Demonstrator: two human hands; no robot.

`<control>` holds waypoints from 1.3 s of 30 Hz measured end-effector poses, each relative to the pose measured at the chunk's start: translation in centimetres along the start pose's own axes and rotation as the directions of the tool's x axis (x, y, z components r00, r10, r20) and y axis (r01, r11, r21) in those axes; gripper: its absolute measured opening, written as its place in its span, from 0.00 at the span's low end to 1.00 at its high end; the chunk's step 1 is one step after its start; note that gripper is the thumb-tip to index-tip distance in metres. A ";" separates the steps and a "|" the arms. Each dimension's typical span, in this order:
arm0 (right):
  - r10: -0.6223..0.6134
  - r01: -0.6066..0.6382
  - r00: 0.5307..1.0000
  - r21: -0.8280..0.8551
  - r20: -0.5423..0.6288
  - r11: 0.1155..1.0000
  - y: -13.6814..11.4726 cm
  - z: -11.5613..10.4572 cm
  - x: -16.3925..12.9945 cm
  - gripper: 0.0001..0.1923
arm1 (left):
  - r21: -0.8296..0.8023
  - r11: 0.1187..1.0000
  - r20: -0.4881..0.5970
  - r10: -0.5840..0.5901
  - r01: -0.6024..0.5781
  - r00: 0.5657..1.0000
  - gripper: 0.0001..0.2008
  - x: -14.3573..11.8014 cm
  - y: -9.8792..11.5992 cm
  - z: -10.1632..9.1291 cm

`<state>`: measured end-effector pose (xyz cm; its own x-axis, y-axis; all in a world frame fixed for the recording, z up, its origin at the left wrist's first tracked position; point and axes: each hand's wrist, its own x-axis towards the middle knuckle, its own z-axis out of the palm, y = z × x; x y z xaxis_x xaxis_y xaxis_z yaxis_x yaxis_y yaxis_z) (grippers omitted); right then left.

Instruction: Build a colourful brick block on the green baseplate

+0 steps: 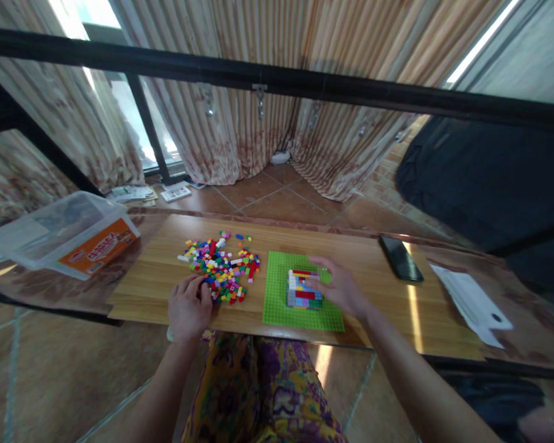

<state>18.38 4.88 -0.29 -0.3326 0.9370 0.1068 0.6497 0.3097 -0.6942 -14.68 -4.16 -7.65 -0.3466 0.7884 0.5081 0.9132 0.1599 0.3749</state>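
Note:
A green baseplate (277, 289) lies on the wooden board (351, 246) in front of me. On it stands a small multicoloured brick block (303, 289). My right hand (341, 286) rests beside the block's right edge, fingers spread and touching it. A pile of small loose coloured bricks (221, 264) lies left of the plate. My left hand (189, 307) sits at the pile's near edge, fingers curled into the bricks; whether it holds one is hidden.
A clear plastic box (69, 237) with an orange label stands at the left end. A black phone (401, 258) and a white sheet of paper (471, 301) lie to the right. A black rail crosses above; curtains hang behind.

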 end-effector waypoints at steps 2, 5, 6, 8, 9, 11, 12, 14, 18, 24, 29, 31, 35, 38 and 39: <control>-0.068 0.071 0.993 -0.027 0.096 0.997 -0.3 0.2 -0.7 0.33 | -0.001 1.000 0.001 0.013 -0.013 1.000 0.15 0.0 -0.1 0.1; -0.067 0.080 0.982 -0.067 0.177 0.995 -0.5 0.8 -1.5 0.37 | -0.003 1.000 -0.010 0.007 -0.007 1.000 0.15 -0.1 -0.1 0.1; -0.054 0.069 0.982 -0.079 0.181 0.994 -0.5 1.0 -1.7 0.37 | -0.004 1.000 -0.014 0.003 -0.003 1.000 0.15 -0.1 0.0 0.1; -0.029 0.047 0.984 -0.104 0.174 0.993 -0.5 1.1 -1.9 0.35 | -0.006 1.000 -0.017 -0.002 0.002 1.000 0.15 -0.1 0.0 0.1; -0.021 0.041 0.986 -0.118 0.167 0.992 -0.4 1.1 -2.0 0.34 | -0.005 1.000 -0.017 -0.004 0.004 1.000 0.15 0.0 0.1 0.1; -0.024 0.047 0.989 -0.154 0.147 0.987 -0.2 1.1 -2.1 0.33 | -0.006 1.000 -0.020 -0.008 0.008 1.000 0.15 0.0 0.1 0.0; -0.028 0.052 0.991 -0.180 0.131 0.982 -0.1 1.1 -2.1 0.32 | -0.007 1.000 -0.021 -0.006 0.006 1.000 0.15 0.0 0.1 0.0; -0.021 0.041 0.996 -0.250 0.085 0.967 0.1 1.2 -2.3 0.32 | -0.014 1.000 -0.023 0.001 -0.001 1.000 0.15 0.0 0.2 -0.1; 0.105 -0.126 0.992 -0.463 -0.072 0.878 0.3 1.8 -2.8 0.34 | -0.030 1.000 -0.021 -0.002 0.002 1.000 0.15 -0.1 0.2 -0.2; 0.249 -0.383 0.921 -0.595 -0.298 0.707 0.4 2.3 -3.0 0.40 | -0.035 0.999 -0.005 -0.037 0.037 0.999 0.15 -0.1 0.4 -0.3; 0.271 -0.385 0.919 -0.510 -0.285 0.769 0.8 3.4 -3.2 0.42 | -0.051 0.997 -0.001 -0.051 0.051 0.999 0.14 -0.2 0.5 -0.5; 0.247 -0.339 0.934 -0.423 -0.258 0.841 1.0 4.0 -3.4 0.40 | -0.052 0.997 0.003 -0.055 0.056 0.998 0.14 -0.2 0.6 -0.5; 0.224 -0.271 0.955 -0.264 -0.194 0.926 1.1 4.4 -3.8 0.37 | -0.070 0.996 0.013 -0.063 0.064 0.998 0.14 -0.2 0.6 -0.5; 0.234 -0.252 0.963 -0.140 -0.130 0.958 1.6 3.4 -3.8 0.34 | -0.093 0.992 0.022 -0.079 0.081 0.997 0.14 -0.3 0.5 -0.6; 0.234 -0.246 0.965 -0.097 -0.119 0.964 2.0 2.9 -3.7 0.33 | -0.102 0.991 0.024 -0.089 0.091 0.996 0.15 -0.3 0.5 -0.6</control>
<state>18.93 1.59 -4.11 -0.0869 0.9959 0.0254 0.7745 0.0836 -0.6270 -14.25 -4.66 -7.10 -0.4216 0.7849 0.4542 0.8510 0.1694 0.4972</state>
